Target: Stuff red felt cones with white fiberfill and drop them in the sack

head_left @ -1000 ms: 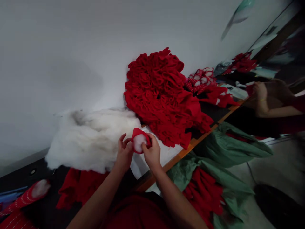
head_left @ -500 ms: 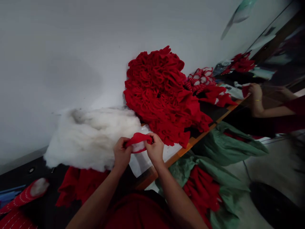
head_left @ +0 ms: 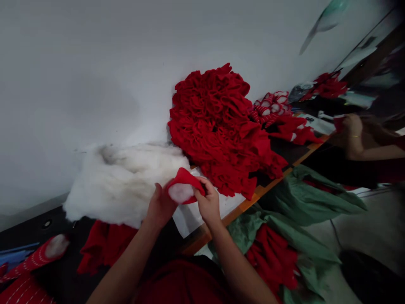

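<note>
"What is between the hands?"

"A red cloth pouch (head_left: 184, 176), its mouth facing the near side and filled with white stuffing (head_left: 181, 193). It is up off the worktop (head_left: 243, 206), in front of the big red heap (head_left: 215, 126) and a little to its left."

"How is it held?"

"The right hand (head_left: 209, 200) pinches the rim. The left hand (head_left: 161, 207) lies against the opposite end, thumb lifted, fingers hidden behind the cloth; whether they grip, one cannot tell."

"And around it?"

"A white sheet (head_left: 188, 219) lies just in front of the heap, and a thick mass of white fibre (head_left: 133, 181) spreads to the heap's left."

"To the heap's right?"

"Striped red pieces (head_left: 274, 105), close beside it. Well beyond them, a co-worker's hand (head_left: 353, 124) holds something red. Green fabric (head_left: 310, 192) is bunched in front of the heap, rightward, past the wooden edge."
</note>
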Demonstrator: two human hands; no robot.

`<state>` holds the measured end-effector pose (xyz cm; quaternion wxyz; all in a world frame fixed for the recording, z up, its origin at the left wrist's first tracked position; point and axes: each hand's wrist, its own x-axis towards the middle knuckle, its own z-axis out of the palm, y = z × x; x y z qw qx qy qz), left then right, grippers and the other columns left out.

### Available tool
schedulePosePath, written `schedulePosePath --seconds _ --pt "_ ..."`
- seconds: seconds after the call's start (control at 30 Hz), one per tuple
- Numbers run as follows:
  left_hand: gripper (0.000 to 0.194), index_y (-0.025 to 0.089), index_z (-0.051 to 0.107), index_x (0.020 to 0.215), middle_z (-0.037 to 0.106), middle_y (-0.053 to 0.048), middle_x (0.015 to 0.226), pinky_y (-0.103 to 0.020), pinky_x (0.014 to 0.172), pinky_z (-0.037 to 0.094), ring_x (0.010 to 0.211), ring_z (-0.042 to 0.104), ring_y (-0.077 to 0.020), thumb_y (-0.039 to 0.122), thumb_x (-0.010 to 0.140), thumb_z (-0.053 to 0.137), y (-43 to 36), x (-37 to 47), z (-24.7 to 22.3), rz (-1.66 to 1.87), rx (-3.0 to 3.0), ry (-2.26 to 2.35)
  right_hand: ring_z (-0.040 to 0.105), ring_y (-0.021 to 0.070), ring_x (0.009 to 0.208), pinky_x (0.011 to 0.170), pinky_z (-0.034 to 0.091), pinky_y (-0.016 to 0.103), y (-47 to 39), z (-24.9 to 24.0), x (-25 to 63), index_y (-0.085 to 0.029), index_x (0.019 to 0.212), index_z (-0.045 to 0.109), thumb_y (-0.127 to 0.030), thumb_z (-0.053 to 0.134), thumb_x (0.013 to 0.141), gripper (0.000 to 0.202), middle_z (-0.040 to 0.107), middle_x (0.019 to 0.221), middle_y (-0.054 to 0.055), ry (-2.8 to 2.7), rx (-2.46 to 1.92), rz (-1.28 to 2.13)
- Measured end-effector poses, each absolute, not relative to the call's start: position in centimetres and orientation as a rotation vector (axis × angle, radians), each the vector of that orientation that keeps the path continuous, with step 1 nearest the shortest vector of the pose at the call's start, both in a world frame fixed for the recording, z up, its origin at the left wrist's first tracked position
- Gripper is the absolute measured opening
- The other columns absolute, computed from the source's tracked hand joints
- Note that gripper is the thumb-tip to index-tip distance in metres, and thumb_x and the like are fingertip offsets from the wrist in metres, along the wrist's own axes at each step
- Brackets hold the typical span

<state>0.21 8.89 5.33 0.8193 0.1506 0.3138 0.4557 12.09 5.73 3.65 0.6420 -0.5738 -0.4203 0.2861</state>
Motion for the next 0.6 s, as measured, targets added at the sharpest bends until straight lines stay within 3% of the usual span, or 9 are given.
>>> schedulePosePath --seconds 0.07,0.3,0.47,0.6 --pt "0.040 0.012 0.061 0.093 0.066 -0.012 0.092 -0.038 0.081 0.046 0.090 0.060 -0.0247 0.046 0.072 0.056 8.8 0.2 5.3 0.879 0.240 0.633 0.061 0.0175 0.085 0.076 0.050 0.032 5.8 3.5 11.2 -0.019 0.098 0.058 -0.020 0.050 0.074 0.025 0.065 0.093 0.005 -1.031 -1.275 0.744" --pt "0.022 0.016 0.063 0.078 0.068 -0.006 0.078 -0.039 0.081 0.049 0.081 0.063 -0.0206 0.034 0.078 0.049 10.8 -2.9 4.3 1.077 -0.017 0.700 0.058 0.0119 0.059 0.054 0.051 0.025 5.7 0.9 11.6 -0.018 0.099 0.060 -0.025 0.048 0.080 0.023 0.062 0.081 0.004 -1.282 -1.405 0.694" --pt "0.022 0.021 0.063 0.067 0.067 -0.001 0.072 -0.039 0.078 0.050 0.077 0.062 -0.0183 0.030 0.079 0.046 12.6 -5.5 4.8 1.253 -0.062 0.717 0.058 0.0166 0.082 0.079 0.049 0.034 10.0 -1.1 11.5 -0.018 0.108 0.057 -0.018 0.051 0.077 0.032 0.050 0.109 0.011 -1.448 -1.639 0.409" --pt "0.025 0.024 0.063 0.069 0.067 0.001 0.073 -0.038 0.077 0.049 0.077 0.062 -0.0172 0.029 0.081 0.042 13.2 -5.9 5.4 1.270 -0.078 0.688 0.056 0.0169 0.090 0.082 0.047 0.033 15.6 -1.4 8.0 -0.024 0.115 0.053 -0.012 0.053 0.075 0.042 0.042 0.126 0.011 -1.577 -1.606 0.543"
